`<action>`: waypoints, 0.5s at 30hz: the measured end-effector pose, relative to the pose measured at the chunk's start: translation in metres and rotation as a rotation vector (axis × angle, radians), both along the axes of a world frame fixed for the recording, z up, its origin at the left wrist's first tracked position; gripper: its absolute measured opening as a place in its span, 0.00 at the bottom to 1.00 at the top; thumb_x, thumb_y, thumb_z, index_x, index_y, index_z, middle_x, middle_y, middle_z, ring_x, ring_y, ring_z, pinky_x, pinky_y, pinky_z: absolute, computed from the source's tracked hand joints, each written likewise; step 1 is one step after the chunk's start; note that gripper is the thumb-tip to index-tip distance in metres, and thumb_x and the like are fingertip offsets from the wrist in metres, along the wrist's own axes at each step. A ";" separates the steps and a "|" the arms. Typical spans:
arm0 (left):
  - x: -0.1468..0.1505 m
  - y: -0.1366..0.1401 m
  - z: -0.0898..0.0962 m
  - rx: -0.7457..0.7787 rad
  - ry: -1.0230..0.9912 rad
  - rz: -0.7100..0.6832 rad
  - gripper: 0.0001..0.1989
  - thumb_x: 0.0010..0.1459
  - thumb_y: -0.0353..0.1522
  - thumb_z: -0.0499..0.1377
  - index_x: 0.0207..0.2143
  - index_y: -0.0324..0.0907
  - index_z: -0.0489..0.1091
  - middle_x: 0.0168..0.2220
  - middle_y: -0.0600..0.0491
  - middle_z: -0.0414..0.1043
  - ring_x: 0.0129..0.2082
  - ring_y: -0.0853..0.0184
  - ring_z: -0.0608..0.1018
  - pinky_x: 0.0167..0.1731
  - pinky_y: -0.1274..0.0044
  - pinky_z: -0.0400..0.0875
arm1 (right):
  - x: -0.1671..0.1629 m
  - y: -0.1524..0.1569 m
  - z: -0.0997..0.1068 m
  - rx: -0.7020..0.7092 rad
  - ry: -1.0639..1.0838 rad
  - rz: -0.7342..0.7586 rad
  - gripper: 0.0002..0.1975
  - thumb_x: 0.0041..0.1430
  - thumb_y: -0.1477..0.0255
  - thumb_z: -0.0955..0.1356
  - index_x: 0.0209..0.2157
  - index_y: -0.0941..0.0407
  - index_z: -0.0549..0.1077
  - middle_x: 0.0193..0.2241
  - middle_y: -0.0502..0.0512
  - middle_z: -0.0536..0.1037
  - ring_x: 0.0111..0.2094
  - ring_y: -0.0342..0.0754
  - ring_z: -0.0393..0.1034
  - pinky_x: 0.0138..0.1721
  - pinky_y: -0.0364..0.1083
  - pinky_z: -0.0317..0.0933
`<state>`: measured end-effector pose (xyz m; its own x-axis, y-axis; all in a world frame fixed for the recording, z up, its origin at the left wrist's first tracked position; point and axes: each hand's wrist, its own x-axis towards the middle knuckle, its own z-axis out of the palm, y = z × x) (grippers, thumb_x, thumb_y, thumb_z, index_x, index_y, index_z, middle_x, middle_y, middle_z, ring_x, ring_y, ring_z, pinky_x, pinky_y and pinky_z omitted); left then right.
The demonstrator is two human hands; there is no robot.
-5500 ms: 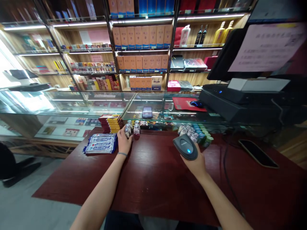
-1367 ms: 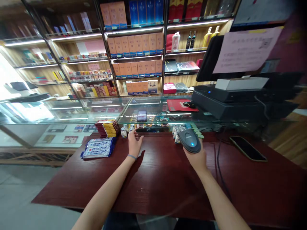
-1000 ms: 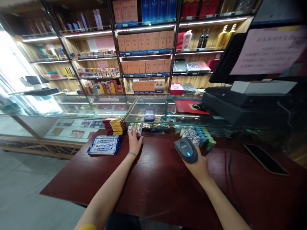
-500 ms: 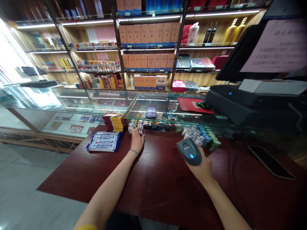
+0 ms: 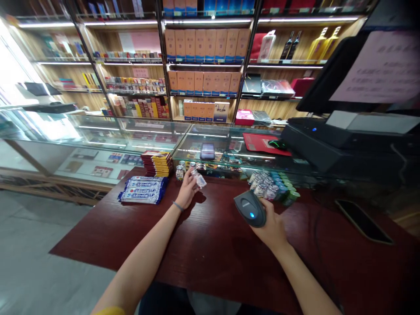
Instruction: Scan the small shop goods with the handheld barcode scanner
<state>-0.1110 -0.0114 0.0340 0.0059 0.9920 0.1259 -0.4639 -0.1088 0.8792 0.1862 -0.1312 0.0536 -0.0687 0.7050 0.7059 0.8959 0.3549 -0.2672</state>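
Tilted above the tabletop, a small clear bottle with a pale label (image 5: 200, 180) is gripped in my left hand (image 5: 187, 191). Just behind that hand, a few similar small bottles (image 5: 180, 172) stand by the glass counter. My right hand (image 5: 273, 225) is wrapped around a dark grey barcode scanner (image 5: 250, 209) with a lit blue light, held over the table. Several small white-capped bottles (image 5: 261, 188) stand in rows beyond the scanner, beside green cylindrical containers (image 5: 291, 197). Whether the scanner's trigger is pressed is hidden.
Blue-and-white packets (image 5: 142, 190) lie at the left, before a stack of red and yellow packs (image 5: 156, 164). A phone (image 5: 363, 221) lies at the right. The glass counter (image 5: 154, 135) borders the table's far side; a monitor (image 5: 331, 72) rises at the right.
My left hand has lifted a small bottle off the table and tilted it toward the right. The scanner in my right hand has shifted slightly left.
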 end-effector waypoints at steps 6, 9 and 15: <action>0.002 -0.009 0.003 -0.121 -0.110 -0.186 0.36 0.57 0.36 0.68 0.66 0.58 0.61 0.50 0.53 0.72 0.41 0.68 0.76 0.39 0.75 0.74 | -0.003 0.001 0.005 -0.099 -0.240 0.210 0.28 0.52 0.72 0.67 0.56 0.59 0.64 0.32 0.57 0.83 0.28 0.53 0.79 0.30 0.46 0.65; 0.005 -0.008 0.002 -0.129 -0.103 -0.201 0.36 0.57 0.36 0.68 0.66 0.58 0.60 0.51 0.52 0.73 0.42 0.68 0.77 0.40 0.76 0.75 | -0.007 -0.001 0.008 -0.166 -0.314 0.234 0.27 0.49 0.73 0.67 0.53 0.58 0.67 0.30 0.56 0.82 0.28 0.52 0.78 0.30 0.45 0.62; 0.009 -0.005 0.003 -0.163 -0.101 -0.185 0.40 0.56 0.35 0.69 0.68 0.54 0.58 0.58 0.46 0.71 0.47 0.64 0.77 0.46 0.70 0.75 | -0.010 -0.004 0.011 -0.242 -0.389 0.264 0.16 0.46 0.74 0.68 0.40 0.55 0.69 0.26 0.53 0.81 0.27 0.52 0.78 0.29 0.44 0.59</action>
